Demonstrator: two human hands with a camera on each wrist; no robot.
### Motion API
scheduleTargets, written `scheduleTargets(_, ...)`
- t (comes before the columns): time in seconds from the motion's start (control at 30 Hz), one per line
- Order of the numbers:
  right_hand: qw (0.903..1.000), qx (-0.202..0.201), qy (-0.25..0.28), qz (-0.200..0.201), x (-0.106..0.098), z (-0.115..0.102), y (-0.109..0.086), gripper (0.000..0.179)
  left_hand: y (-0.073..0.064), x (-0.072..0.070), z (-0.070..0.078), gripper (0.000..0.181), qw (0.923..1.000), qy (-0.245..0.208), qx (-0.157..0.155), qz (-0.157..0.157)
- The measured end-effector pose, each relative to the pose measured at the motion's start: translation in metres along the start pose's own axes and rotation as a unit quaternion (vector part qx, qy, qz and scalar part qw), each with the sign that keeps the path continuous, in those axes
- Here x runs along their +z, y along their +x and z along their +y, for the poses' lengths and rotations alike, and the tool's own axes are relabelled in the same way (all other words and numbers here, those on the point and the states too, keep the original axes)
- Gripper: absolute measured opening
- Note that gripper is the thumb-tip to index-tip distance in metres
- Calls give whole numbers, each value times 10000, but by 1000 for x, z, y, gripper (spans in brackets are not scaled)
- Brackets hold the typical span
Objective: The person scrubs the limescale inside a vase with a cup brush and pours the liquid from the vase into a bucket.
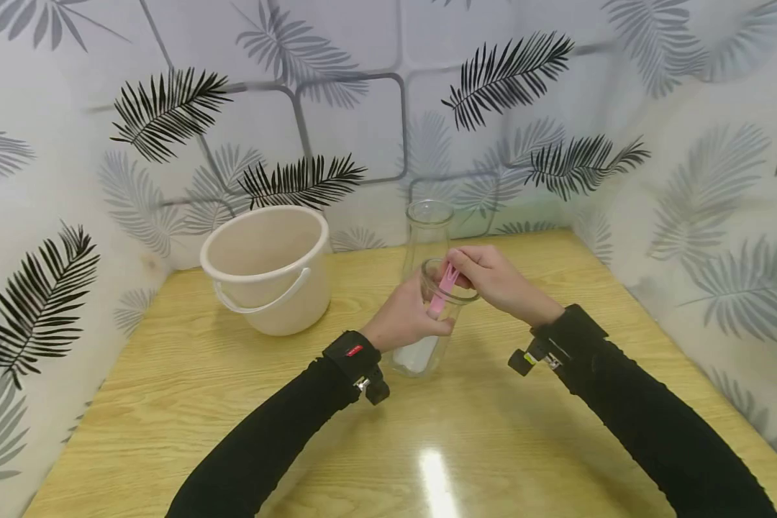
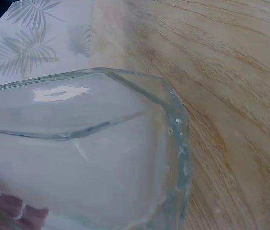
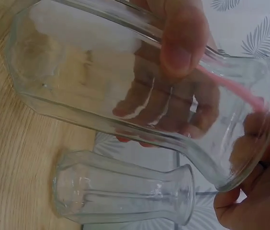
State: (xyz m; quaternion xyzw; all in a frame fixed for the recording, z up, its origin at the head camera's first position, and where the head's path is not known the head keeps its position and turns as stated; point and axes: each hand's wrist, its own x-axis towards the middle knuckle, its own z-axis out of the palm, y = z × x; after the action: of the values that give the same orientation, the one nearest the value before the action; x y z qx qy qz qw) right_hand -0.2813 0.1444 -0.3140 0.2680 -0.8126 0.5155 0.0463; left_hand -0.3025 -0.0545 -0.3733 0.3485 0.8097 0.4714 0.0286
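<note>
A clear faceted glass vase (image 1: pixel 450 311) with a flared rim leans in my left hand (image 1: pixel 401 316), whose fingers wrap round its neck. Inside it is a brush with a pink handle (image 1: pixel 442 291) and a white, sponge-like head (image 1: pixel 416 352) low in the vase. My right hand (image 1: pixel 495 280) pinches the top of that handle at the rim, with some fingertips just inside the mouth. In the left wrist view, the vase's thick glass base (image 2: pixel 180 143) is close up, with white showing through its wall.
A second glass vase (image 3: pixel 120 191) stands upright behind the held one. To the left is a cream bucket (image 1: pixel 278 302) with its handle hanging down in front. Both stand on a wood-grain table (image 1: pixel 246 403), backed by leaf-patterned wall covering (image 1: pixel 350 129).
</note>
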Motion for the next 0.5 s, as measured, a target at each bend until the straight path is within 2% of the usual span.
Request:
scheduleTargets(0.13, 9991, -272, -331, -18, 9, -3, 2, 33, -2, -3, 1, 70, 10000, -30, -5, 38)
scheduleTargets(0.37, 9961, -337, -816, -9, 15, -8, 0, 31, -4, -5, 1, 73, 10000, -66, 44, 26)
scheduleTargets(0.5, 9941, -491, -925, 277, 10, -16, 0, 30, -5, -3, -2, 71, 10000, 1, 50, 44)
